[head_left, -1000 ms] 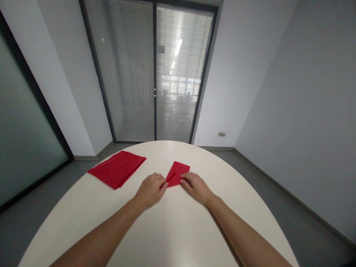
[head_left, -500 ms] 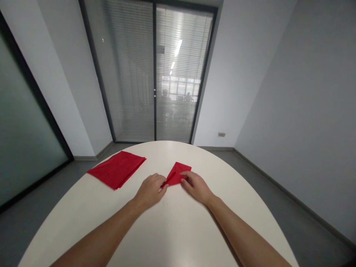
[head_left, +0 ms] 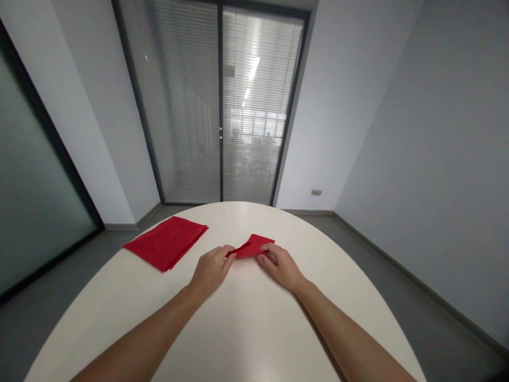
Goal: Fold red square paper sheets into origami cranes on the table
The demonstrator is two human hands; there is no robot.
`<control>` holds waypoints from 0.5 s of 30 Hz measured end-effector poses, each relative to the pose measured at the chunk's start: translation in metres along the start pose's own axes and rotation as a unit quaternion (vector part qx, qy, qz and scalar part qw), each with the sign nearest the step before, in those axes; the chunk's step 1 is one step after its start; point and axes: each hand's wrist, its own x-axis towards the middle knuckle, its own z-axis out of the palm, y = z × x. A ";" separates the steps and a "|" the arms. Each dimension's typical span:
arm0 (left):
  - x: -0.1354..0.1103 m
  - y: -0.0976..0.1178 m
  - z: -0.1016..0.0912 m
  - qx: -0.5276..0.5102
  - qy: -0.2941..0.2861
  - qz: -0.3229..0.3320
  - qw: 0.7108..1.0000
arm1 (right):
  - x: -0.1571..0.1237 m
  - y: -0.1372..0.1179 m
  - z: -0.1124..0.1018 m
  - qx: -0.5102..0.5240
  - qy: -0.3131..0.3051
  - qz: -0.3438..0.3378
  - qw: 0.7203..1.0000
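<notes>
Between my hands is a small red folded sheet, cloth or paper, partly raised off the white table. Its left end is pinched between the thumb and fingers of my left hand. My right hand grips the sheet's near right edge, with the thumb below and fingers on top. The far corner of the sheet points away from me, and a fold stands up along its left part. My fingers hide both gripped edges.
A stack of larger red sheets lies on the left of the round white table. Past the table's far edge stands a glass partition with blinds. Pale walls rise on the right.
My left hand has lifted the sheet's left end and moved slightly up and left. The sheet's near edge has risen off the table. My right hand has barely moved.
</notes>
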 end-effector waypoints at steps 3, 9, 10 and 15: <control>0.000 0.000 0.001 -0.008 0.005 0.005 1.000 | 0.000 0.001 0.001 0.002 0.015 -0.002 1.000; 0.000 -0.002 0.004 -0.018 0.012 -0.004 1.000 | 0.000 0.001 0.001 0.009 0.030 0.007 0.999; 0.000 -0.003 0.004 -0.020 0.012 -0.009 1.000 | 0.000 0.001 0.000 0.008 0.033 0.011 0.999; 0.000 -0.005 0.006 -0.037 0.019 -0.027 0.999 | 0.000 0.002 0.001 0.035 0.032 0.029 0.998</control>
